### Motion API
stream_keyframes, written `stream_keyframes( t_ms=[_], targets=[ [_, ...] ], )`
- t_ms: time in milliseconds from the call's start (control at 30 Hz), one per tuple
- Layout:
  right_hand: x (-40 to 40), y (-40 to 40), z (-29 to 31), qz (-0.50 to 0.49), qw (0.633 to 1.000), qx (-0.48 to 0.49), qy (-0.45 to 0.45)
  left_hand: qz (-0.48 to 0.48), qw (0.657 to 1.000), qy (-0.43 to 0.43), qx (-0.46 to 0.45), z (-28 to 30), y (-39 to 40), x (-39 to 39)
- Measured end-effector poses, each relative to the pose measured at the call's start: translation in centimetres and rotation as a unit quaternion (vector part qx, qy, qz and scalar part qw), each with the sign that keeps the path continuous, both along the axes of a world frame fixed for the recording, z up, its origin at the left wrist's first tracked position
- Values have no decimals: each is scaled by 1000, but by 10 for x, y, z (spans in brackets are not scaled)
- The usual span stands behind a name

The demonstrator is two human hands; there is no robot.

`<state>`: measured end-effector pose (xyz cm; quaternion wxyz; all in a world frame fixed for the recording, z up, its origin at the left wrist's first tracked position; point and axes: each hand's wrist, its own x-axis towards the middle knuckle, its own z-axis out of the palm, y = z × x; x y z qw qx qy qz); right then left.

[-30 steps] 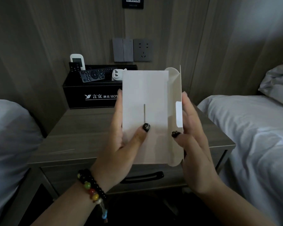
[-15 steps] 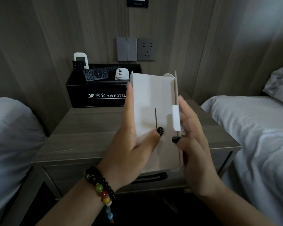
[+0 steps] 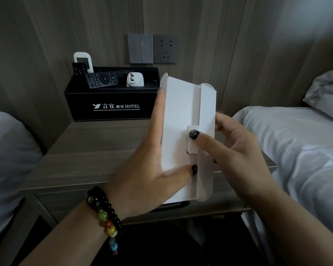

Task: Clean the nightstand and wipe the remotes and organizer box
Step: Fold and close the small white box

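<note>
I hold a white folded card sleeve (image 3: 179, 120) upright above the wooden nightstand (image 3: 96, 154). My left hand (image 3: 142, 175) grips its left edge and bottom, thumb on the front. My right hand (image 3: 236, 150) holds the right side, with its thumb pressing the small tab of the folded-over flap. A black organizer box (image 3: 112, 104) with white "HOTEL" lettering stands at the back of the nightstand. It holds a black remote (image 3: 104, 79) lying across the top, a white remote (image 3: 83, 61) standing upright, a small black remote (image 3: 78, 68) and a white plug adapter (image 3: 135, 79).
Beds with white linen flank the nightstand, one at left (image 3: 8, 150) and one at right (image 3: 296, 150). A grey switch plate (image 3: 140, 48) and wall socket (image 3: 166, 48) sit on the wood-panelled wall behind. The drawer front with a dark handle (image 3: 169, 206) is below my hands.
The right flap, open a second ago, has been folded over the front of the sleeve. My right thumb has moved onto its tab, and the sleeve now sits slightly tilted.
</note>
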<state>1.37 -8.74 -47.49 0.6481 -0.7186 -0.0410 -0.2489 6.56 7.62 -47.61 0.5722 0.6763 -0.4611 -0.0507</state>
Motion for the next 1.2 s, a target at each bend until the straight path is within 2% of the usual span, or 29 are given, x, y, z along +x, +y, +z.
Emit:
stream_keyframes(
  t_ms=[233,367,600,700,800,933,1067,1200],
  targets=[
    [2,-11,-6,-5,999,-39,11,-40,999,26,24,-1,5,-1],
    [-1,-8,-7,0,1000,-29,3,-44,998,29,32,-4,5,0],
    [5,10,-25,-21,1000,-11,-18,-67,992,105,15,-2,12,1],
    [4,15,-25,24,998,35,-43,-41,995,94,20,0,12,-2],
    [0,12,-16,80,994,69,-29,2,998,70,7,1,10,-5],
    [3,4,-14,91,991,95,-2,21,998,52,7,-3,10,-3],
    [4,6,-20,47,994,100,17,17,996,81,23,-12,15,0],
    [3,8,-24,-44,999,6,25,34,993,100,48,-16,19,0]
  ],
)
